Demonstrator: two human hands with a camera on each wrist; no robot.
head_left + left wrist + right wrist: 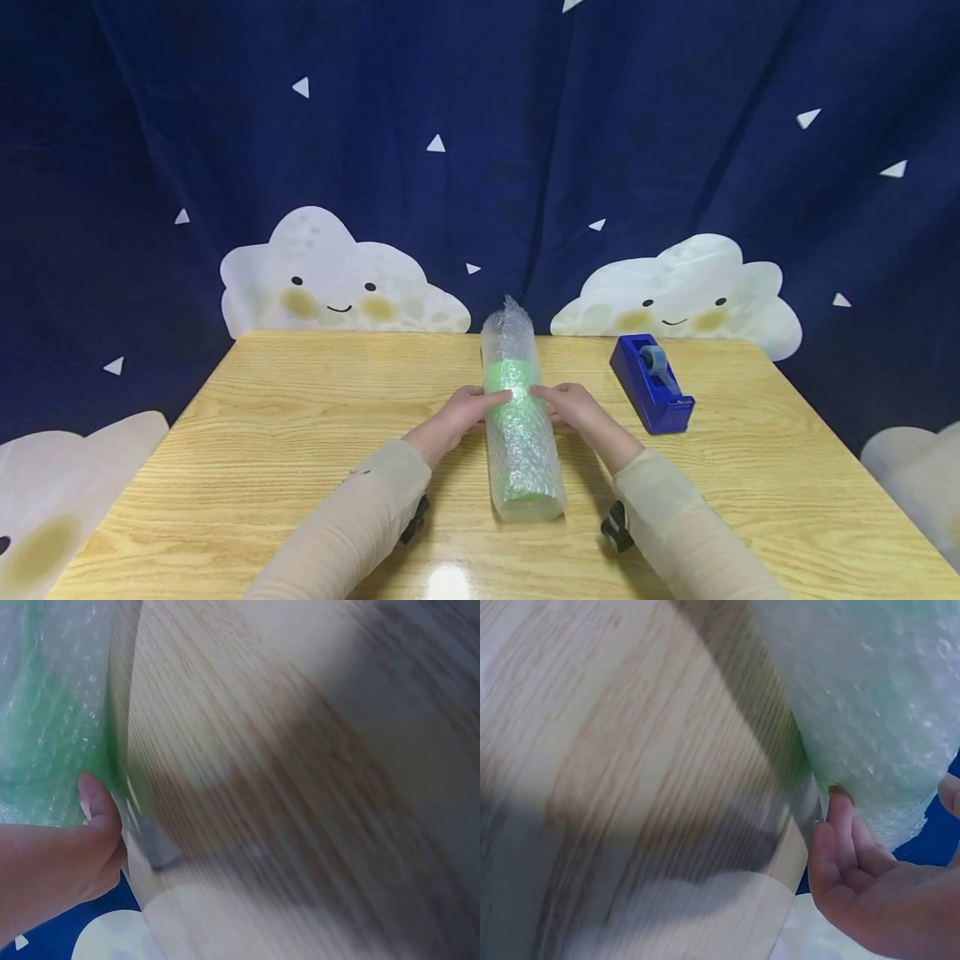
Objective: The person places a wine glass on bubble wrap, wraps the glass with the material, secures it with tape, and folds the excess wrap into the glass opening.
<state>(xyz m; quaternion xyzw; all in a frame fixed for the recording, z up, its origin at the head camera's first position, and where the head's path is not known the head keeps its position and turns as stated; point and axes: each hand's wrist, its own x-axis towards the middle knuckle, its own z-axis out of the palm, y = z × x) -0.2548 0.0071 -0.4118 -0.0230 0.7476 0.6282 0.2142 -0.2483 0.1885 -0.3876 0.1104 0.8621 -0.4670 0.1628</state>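
A long bundle in clear bubble wrap (525, 454), green showing through it, lies lengthwise on the wooden table with a crumpled tip of wrap at its far end. My left hand (459, 417) holds its left side, thumb across the top and fingers low against the side. Opposite, my right hand (577, 408) grips the right side, its thumb also on top near the left one. In the right wrist view, bent fingers (842, 825) touch the lower edge of the wrap. The left wrist view shows the left hand (71, 859) against the green-tinted bundle; most of its fingers are hidden.
A blue tape dispenser (652, 396) with a roll of clear tape (654, 360) stands on the table (315, 417) to the right of the bundle. Behind the table's far edge hangs a dark blue curtain (450, 208) with cloud prints.
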